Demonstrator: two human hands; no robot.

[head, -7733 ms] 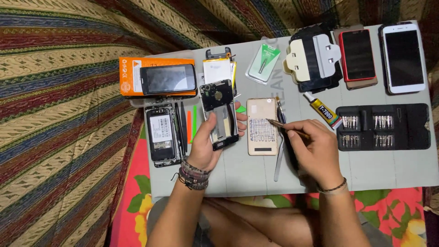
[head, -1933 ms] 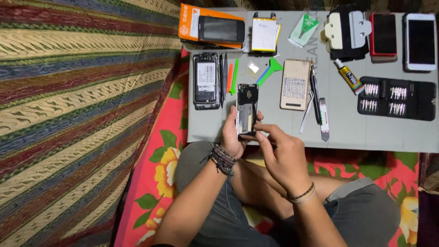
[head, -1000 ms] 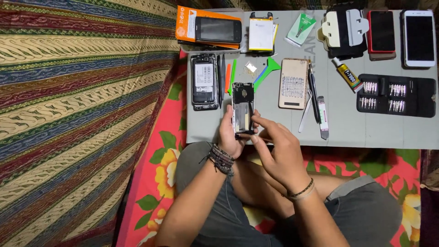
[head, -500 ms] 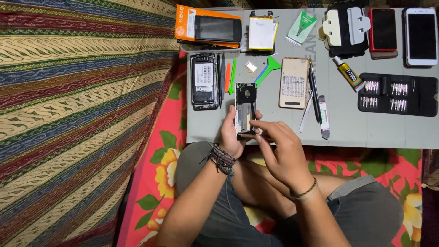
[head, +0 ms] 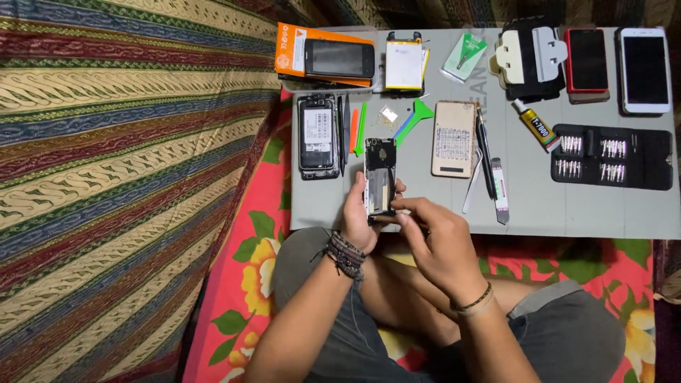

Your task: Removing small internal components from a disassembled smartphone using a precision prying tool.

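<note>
Black opened phone (head: 379, 177) held in left hand (head: 358, 216); right hand (head: 436, 237) pinches its lower edge.

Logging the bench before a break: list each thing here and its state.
Opened phone: back off, upright in left hand.
Right hand: fingertips pinching its lower edge.
Second opened phone: flat, insides showing.
Red phone: screen dark.
White phone: screen dark.
Bit case: open.

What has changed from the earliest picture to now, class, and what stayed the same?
The left hand has lifted the opened phone off the grey mat toward the lap. The right hand has let go of its thin tool and now pinches the phone's lower edge. The other phones, the screwdriver bit case and the glue tube lie as before.
</note>
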